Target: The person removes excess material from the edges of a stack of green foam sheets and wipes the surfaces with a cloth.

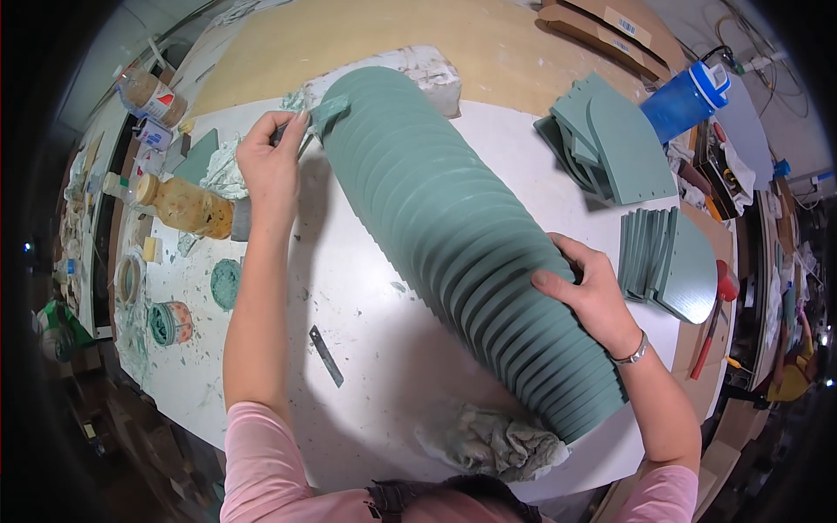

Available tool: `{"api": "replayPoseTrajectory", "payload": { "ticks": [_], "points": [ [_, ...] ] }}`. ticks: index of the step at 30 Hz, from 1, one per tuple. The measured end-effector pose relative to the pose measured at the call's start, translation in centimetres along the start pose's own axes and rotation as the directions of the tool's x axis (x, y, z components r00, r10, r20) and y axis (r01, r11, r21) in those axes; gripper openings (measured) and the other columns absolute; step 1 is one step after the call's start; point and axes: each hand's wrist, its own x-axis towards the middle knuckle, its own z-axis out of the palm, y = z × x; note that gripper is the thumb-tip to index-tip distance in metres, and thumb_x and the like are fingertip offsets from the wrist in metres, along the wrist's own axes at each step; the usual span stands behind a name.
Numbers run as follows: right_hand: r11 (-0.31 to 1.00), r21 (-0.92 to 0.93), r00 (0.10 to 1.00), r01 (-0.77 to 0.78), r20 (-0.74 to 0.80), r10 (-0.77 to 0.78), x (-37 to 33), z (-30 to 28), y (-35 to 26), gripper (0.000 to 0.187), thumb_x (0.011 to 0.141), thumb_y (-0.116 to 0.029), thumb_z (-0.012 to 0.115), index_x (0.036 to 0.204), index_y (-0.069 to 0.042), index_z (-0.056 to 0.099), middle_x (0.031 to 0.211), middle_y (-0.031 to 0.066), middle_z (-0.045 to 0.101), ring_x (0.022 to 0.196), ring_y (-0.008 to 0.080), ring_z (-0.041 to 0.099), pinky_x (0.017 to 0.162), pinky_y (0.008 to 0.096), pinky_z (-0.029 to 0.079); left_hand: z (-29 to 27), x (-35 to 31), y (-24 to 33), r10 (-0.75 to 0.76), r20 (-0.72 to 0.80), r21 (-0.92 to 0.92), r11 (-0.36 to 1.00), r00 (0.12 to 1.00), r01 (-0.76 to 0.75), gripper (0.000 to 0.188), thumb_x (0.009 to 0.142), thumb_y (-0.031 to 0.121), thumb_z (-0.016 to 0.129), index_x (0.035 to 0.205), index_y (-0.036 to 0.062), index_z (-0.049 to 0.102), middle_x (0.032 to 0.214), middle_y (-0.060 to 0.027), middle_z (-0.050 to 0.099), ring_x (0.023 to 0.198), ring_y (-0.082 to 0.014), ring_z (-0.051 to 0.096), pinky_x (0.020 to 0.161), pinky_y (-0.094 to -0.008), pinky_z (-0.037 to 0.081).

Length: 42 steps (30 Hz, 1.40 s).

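A long, ribbed green column point(427, 183) of stacked layers lies slantwise across the white table. My left hand point(275, 161) is closed round the dark handle of a putty knife point(330, 112), whose green-smeared blade touches the column's far left end. On the near right part of the column, my right hand point(588, 288) grips its side, thumb on top and fingers over the right edge. A crumpled cloth point(493, 440) lies against the column's near end. The far end lies next to a white, stained block point(432, 74).
At left stand an open jar of green paste point(170, 322), a green paste-covered lid point(226, 284) and a bottle of amber liquid point(187, 205). A loose blade point(326, 356) lies mid-table. At right are green panels point(619, 144), stacked curved pieces point(667, 261), a blue bottle point(684, 100) and a red-handled tool point(711, 327).
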Motion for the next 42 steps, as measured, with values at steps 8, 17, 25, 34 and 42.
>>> {"api": "replayPoseTrajectory", "payload": {
  "ticks": [8,17,25,34,42],
  "points": [
    [1.000,0.005,1.000,-0.012,-0.003,0.012,0.0,0.0,0.0,0.057,0.082,-0.030,0.078,0.120,0.009,0.062,0.098,0.0169,0.073,0.090,0.0169,0.067,0.086,0.0305,0.051,2.1,1.4,-1.0,0.087,0.070,-0.068,0.994,0.994,-0.083,0.011,0.092,0.009,0.071,0.088,0.0003,0.069,0.074,0.0060,0.056,0.065,-0.0030,0.041,0.058,-0.0202,0.032],
    [1.000,0.003,1.000,-0.011,0.012,0.011,0.1,0.0,-0.1,0.057,0.083,-0.030,0.077,0.122,0.009,0.061,0.099,0.0168,0.072,0.092,0.0176,0.066,0.088,0.0310,0.051,2.3,1.7,-1.5,0.118,0.053,-0.030,0.993,0.992,-0.117,0.012,0.092,0.009,0.071,0.085,0.0003,0.068,0.072,0.0066,0.055,0.065,-0.0029,0.041,0.058,-0.0202,0.032],
    [1.000,0.016,1.000,-0.015,0.005,0.015,0.0,0.1,-0.2,0.059,0.083,-0.030,0.079,0.123,0.010,0.061,0.100,0.0168,0.071,0.093,0.0180,0.066,0.089,0.0313,0.051,-0.3,3.6,-0.6,0.056,0.123,-0.009,0.998,0.991,-0.055,0.016,0.089,0.010,0.074,0.080,-0.0013,0.068,0.068,0.0064,0.055,0.065,-0.0040,0.042,0.059,-0.0210,0.034],
    [0.999,0.046,1.000,-0.024,0.010,0.023,-0.1,0.0,-0.2,0.058,0.083,-0.030,0.079,0.123,0.010,0.061,0.100,0.0165,0.071,0.094,0.0177,0.065,0.089,0.0313,0.051,0.0,5.7,1.3,0.136,0.329,0.217,0.952,0.935,-0.215,0.023,0.086,0.016,0.073,0.077,-0.0016,0.063,0.061,0.0018,0.052,0.061,-0.0074,0.042,0.057,-0.0250,0.035],
    [0.998,0.050,0.999,-0.034,0.014,0.034,0.0,0.0,-0.2,0.060,0.083,-0.031,0.079,0.122,0.010,0.061,0.100,0.0162,0.071,0.093,0.0176,0.065,0.089,0.0313,0.051,0.2,5.8,1.8,0.172,0.370,0.242,0.931,0.913,-0.273,0.022,0.086,0.016,0.073,0.077,-0.0013,0.063,0.060,0.0002,0.050,0.060,-0.0086,0.042,0.056,-0.0267,0.036]
  ]
}}
